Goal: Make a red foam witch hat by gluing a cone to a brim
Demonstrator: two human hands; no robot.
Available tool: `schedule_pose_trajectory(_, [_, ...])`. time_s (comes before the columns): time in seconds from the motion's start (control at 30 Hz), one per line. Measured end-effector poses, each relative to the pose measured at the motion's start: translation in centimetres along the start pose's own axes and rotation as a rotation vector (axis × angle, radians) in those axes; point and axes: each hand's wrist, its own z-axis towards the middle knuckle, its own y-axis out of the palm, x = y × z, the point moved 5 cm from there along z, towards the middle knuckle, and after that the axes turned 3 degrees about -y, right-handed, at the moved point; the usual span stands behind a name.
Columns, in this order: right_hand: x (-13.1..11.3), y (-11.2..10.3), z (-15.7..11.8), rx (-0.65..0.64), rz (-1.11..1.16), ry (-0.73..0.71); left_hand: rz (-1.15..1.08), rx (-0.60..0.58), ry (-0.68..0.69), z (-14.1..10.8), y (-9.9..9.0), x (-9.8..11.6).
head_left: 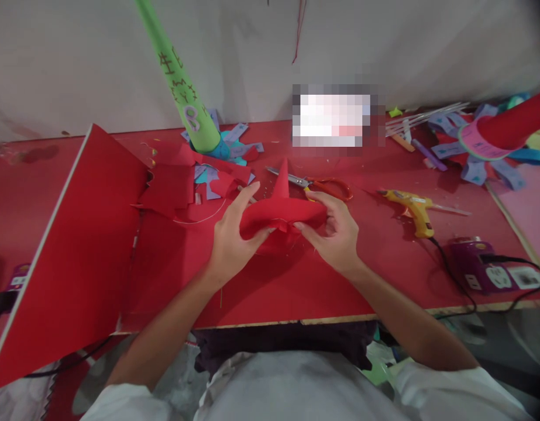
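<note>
Between my two hands is a red pointed paper hat (282, 206), its cone pointing away from me. My left hand (234, 234) grips the left side of its curved brim, fingers behind and thumb in front. On the right side my right hand (337, 231) holds the brim, with the thumb pressing near the middle of the front edge. Just behind the hat lies a pair of scissors (333, 186) with orange handles, partly hidden by the cone. Red paper scraps (171, 181) are spread to the left of my left hand.
A yellow glue gun (412, 207) lies right, its cord running past a purple power strip (475, 266). A tall green paper cone (182, 82) stands at the back left. A red board (76, 251) stands upright at left. A red cone with a pink band (484, 137) is far right.
</note>
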Motion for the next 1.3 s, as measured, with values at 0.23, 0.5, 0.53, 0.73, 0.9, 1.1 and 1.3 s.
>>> schedule_pose_trajectory(0.23, [0.1, -0.4, 0.4, 0.043, 0.029, -0.018, -0.158, -0.023, -0.135, 0.4, -0.1, -0.4])
schedule_pose_trajectory(0.5, [-0.9, -0.2, 0.3, -0.033, -0.044, -0.213, -0.115, 0.019, -0.146, 0.2, -0.3, 0.0])
schedule_pose_trajectory(0.53, [-1.4, 0.0, 0.2, -0.053, -0.102, -0.252, -0.123, 0.012, -0.147, 0.2, -0.3, 0.0])
schedule_pose_trajectory(0.73, [-2.9, 0.7, 0.1, -0.090, -0.210, -0.312, -0.169, -0.030, -0.126, 0.0, 0.1, 0.4])
schedule_pose_trajectory(0.9, [-2.5, -0.1, 0.4, -0.048, -0.229, -0.262, -0.122, 0.000, -0.113, 0.0, -0.1, 0.5])
schedule_pose_trajectory(1.1, [-1.8, -5.7, 1.0, -0.054, -0.481, -0.112, -0.011, 0.052, -0.090, -0.1, -0.4, 0.3])
schedule_pose_trajectory(1.3, [4.6, -16.0, 0.6, -0.051, -1.147, 0.591, -0.006, 0.077, -0.041, -0.1, -0.4, 0.6])
